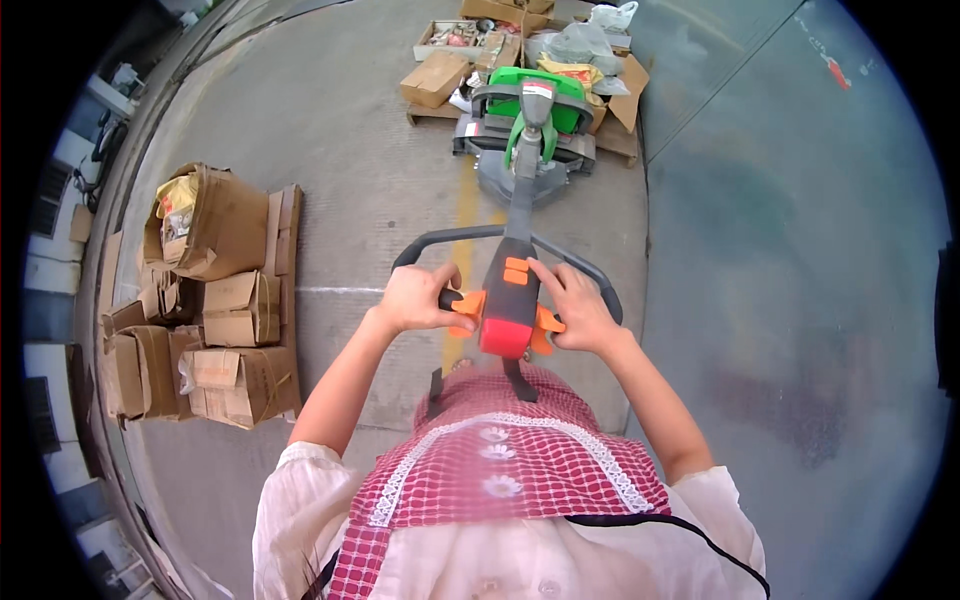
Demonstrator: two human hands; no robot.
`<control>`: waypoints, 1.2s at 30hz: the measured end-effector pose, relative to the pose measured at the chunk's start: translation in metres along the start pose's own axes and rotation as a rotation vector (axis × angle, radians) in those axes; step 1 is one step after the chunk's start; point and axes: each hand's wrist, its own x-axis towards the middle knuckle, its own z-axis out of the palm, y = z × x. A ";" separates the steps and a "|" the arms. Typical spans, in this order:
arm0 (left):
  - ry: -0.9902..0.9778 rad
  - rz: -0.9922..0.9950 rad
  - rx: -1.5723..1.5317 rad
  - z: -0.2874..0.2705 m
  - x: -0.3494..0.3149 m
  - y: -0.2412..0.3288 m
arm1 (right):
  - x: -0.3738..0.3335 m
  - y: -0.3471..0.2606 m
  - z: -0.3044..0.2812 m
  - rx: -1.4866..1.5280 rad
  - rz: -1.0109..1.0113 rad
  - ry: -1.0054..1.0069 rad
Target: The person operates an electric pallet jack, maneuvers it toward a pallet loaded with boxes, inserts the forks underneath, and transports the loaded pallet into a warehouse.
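In front of me stands an electric pallet truck with a green cover [566, 84] and a grey tiller arm [523, 180] reaching back toward my body. Its black control head [510, 290] has orange buttons [516, 270] on top, a red end [506, 338] and an orange thumb lever on each side. My left hand [408, 298] is closed round the left grip, the thumb by the left orange lever [468, 306]. Round the right grip my right hand [584, 308] is closed too, its index finger stretched to the buttons and its thumb at the right orange lever [547, 322].
Worn cardboard boxes [238, 385] are piled on a wooden pallet [284, 230] to the left. Beyond the truck, another loaded pallet [432, 114] carries cartons and plastic bags [580, 45]. A smooth grey-green surface [780, 300] borders the concrete floor [350, 200] on the right.
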 end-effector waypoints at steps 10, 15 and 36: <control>0.135 -0.021 0.064 -0.035 0.017 0.035 | 0.013 -0.004 -0.065 0.223 -0.092 -0.137; 0.225 -0.109 -0.031 -0.034 0.014 0.040 | 0.011 0.002 -0.067 0.285 -0.178 -0.114; 0.122 -0.106 0.056 -0.078 0.014 0.028 | 0.028 -0.021 -0.070 0.356 -0.152 -0.095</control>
